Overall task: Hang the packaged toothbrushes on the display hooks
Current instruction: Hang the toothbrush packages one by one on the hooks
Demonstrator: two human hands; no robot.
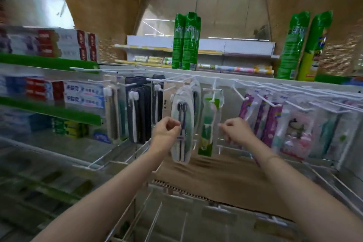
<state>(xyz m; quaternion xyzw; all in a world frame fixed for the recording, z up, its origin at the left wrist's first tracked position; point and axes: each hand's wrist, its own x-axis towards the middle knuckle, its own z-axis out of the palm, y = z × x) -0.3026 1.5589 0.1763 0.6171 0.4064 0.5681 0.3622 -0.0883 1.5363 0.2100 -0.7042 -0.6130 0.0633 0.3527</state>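
Pinched at mid-height by the left hand (167, 128): clear oval toothbrush pack (181, 124) with two dark brushes, hanging against the display.

Right hand (236, 130) was curled, fingertips together at a transparent pack; blur hid what it held, probably a package edge. Oval pack hung from a white wire hook (169, 79) on the top rail, between black-carded packs (138, 110) and a green pack (209, 124). Purple and pink packs (273, 124) filled hooks to the right. Brown cardboard (225, 179) lay below over wire racks. Toothpaste boxes (84, 94) lined green-edged shelves left; tall green bags (186, 41) stood on top.
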